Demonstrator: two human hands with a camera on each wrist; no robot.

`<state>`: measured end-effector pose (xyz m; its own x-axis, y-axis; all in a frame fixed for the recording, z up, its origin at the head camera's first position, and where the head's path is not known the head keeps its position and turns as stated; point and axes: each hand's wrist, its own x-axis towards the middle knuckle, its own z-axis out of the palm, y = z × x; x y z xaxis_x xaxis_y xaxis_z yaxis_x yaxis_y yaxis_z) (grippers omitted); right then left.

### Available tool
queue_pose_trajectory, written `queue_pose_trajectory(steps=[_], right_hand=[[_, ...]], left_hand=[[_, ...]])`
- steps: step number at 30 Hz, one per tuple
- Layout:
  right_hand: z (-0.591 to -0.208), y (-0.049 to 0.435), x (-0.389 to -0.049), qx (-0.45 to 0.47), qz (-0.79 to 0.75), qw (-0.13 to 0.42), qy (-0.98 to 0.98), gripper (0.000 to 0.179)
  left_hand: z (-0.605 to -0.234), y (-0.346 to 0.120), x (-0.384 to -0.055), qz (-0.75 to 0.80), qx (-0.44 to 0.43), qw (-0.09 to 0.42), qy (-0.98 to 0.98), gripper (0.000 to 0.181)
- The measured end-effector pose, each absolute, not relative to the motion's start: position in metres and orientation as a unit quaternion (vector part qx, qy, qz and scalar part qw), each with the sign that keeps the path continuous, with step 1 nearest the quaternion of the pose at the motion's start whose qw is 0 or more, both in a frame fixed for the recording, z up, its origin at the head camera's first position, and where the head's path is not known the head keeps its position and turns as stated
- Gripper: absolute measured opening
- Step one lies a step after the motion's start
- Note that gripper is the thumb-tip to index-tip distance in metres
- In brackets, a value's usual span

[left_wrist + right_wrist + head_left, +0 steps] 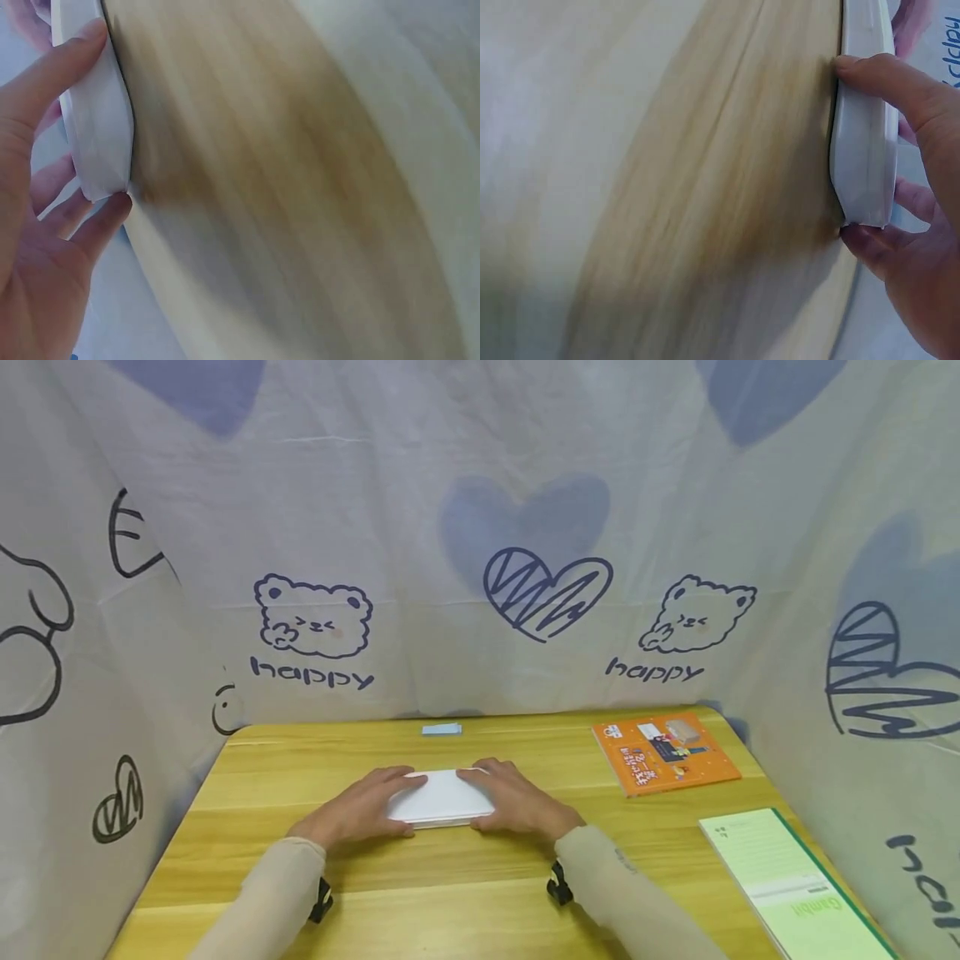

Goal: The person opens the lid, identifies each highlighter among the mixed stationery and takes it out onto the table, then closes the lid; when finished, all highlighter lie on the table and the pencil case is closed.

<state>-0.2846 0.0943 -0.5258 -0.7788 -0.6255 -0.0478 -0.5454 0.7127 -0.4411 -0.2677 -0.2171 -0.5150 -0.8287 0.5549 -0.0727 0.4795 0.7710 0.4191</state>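
Note:
A flat, white rectangular pack (440, 797) lies on the wooden table in front of me, its long side toward me. My left hand (367, 806) grips its left end, the thumb on the near side and the fingers spread around the end and far edge. Around the right end my right hand (521, 802) holds it the same way. In the left wrist view the pack's side (101, 120) looks smooth and slightly creased at its end, with the left thumb (64, 60) pressed on it. The right wrist view shows the right thumb (881, 75) against that side.
An orange booklet (667, 753) lies at the back right of the table (360, 910). Nearer, at the right edge, is a pale green pad (795, 877) marked "Gambit". Small light-blue strips (442, 729) sit by the back edge. Printed white curtains (420, 527) enclose the table.

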Motion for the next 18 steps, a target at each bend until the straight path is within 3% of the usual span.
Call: queue_pose_trajectory(steps=[11, 18], right_hand=[[-0.524, 0.095, -0.276, -0.345, -0.176, 0.093, 0.917, 0.083], [-0.524, 0.097, -0.277, -0.336, -0.188, 0.096, 0.918, 0.090]], left_hand=[[-0.508, -0.220, -0.268, 0.163, 0.287, 0.103, 0.939, 0.079], [-0.500, -0.226, -0.277, 0.251, 0.285, 0.161, 0.911, 0.075]])
